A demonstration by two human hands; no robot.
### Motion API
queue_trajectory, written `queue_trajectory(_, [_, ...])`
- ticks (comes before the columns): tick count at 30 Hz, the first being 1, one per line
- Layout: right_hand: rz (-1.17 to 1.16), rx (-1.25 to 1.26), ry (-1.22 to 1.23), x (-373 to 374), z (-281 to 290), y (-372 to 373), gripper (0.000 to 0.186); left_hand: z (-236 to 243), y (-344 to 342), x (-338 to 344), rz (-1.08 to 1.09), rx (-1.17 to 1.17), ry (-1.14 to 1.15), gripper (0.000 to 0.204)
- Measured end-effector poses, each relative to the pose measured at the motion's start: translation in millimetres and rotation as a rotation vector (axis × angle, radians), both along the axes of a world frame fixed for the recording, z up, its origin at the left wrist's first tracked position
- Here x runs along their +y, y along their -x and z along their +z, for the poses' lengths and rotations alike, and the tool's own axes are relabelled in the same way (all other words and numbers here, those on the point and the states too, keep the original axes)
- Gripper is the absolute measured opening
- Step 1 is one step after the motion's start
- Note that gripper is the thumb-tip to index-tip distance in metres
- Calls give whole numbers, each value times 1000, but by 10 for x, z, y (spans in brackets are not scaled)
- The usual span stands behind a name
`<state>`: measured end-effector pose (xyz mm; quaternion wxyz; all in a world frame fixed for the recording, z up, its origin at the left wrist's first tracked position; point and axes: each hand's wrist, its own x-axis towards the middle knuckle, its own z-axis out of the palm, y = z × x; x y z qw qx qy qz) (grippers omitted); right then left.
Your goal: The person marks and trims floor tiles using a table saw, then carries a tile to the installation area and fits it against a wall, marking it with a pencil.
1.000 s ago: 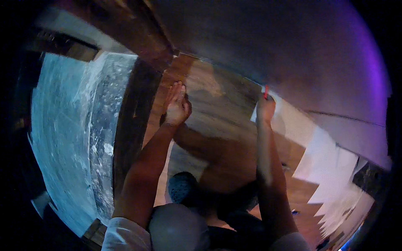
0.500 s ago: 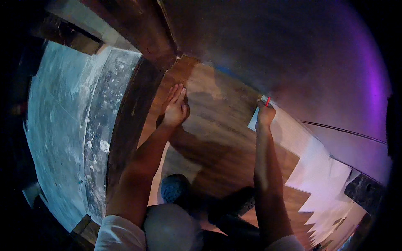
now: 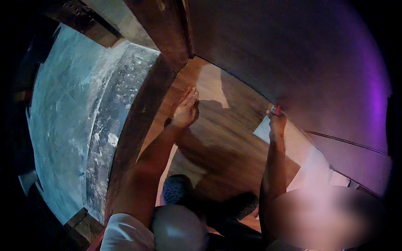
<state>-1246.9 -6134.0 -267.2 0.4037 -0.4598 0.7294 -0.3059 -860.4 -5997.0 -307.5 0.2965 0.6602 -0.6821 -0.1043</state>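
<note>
My left hand [image 3: 185, 109] lies on the wood-patterned floor boards [image 3: 217, 121] near the dark threshold, fingers stretched out and close together. At the foot of the wall on the right, my right hand [image 3: 277, 123] is closed around a slim red tool [image 3: 277, 110]. Its kind is too small to make out. Under and beside that hand, a pale sheet [image 3: 263, 130] shows where the boards end. Both arms reach forward, and my shadow falls across the boards.
A dark wall panel [image 3: 268, 50] rises along the right, and a brown door frame [image 3: 167, 29] stands at the far corner. Left of the dark threshold strip [image 3: 134, 113] lies a paint-spotted grey floor [image 3: 109, 121]. A blurred patch covers the lower right.
The view has shifted, so the floor and both hands appear farther right. My left hand stays on the boards, and my right hand still grips the red tool by the wall.
</note>
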Motion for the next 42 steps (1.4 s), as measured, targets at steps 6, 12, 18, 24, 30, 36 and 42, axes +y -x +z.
queue_trajectory(6, [202,3,-41,-41,125,83,20,118,112,-83,28,-33,33,54])
queue_trajectory(12, [330,-82,65,-12,120,238,26,96,120,-36,126,37,-20,57])
queue_trajectory(18, [259,-71,85,221,186,1096,26,132,123,-100,114,6,52,60])
queue_trajectory(24, [254,-52,100,245,254,1206,22,160,67,-408,123,-239,113,51])
queue_trajectory(30, [47,-140,-54,381,225,1121,23,282,91,-989,53,278,-205,36])
queue_trajectory(36, [-108,-299,-63,281,80,643,26,31,-226,-1027,42,268,63,14])
queue_trajectory(42, [-96,-398,-103,391,145,672,27,689,-208,-934,193,951,-511,13])
